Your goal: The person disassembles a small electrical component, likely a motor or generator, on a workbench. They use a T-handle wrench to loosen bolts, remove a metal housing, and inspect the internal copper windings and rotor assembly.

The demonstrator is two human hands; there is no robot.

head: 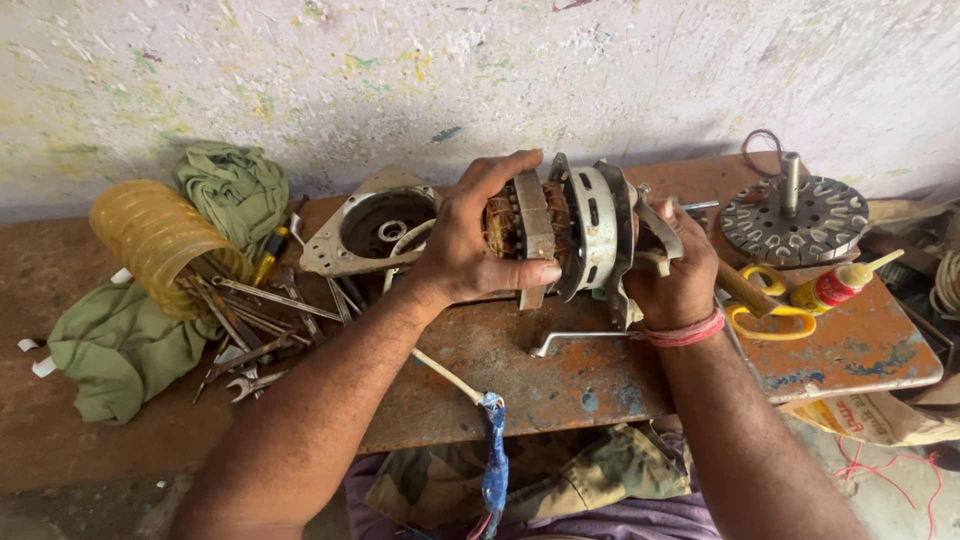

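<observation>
Both my hands hold an electric motor (570, 225) above a low rusty metal workbench (560, 370). My left hand (470, 240) wraps the stator end, where copper windings show between metal plates. My right hand (675, 270) grips the other end, at the grey housing and its bracket, with a red thread band on the wrist. The motor lies on its side between my palms.
A triangular end cover (375, 230) lies behind my left hand. Spanners and pliers (250, 330), a yellow ribbed hose (160, 245) and green cloth (120, 350) sit left. A finned rotor disc (795, 220), yellow scissors (770, 315), a glue bottle (840, 283) and a bent hex key (580, 338) lie right.
</observation>
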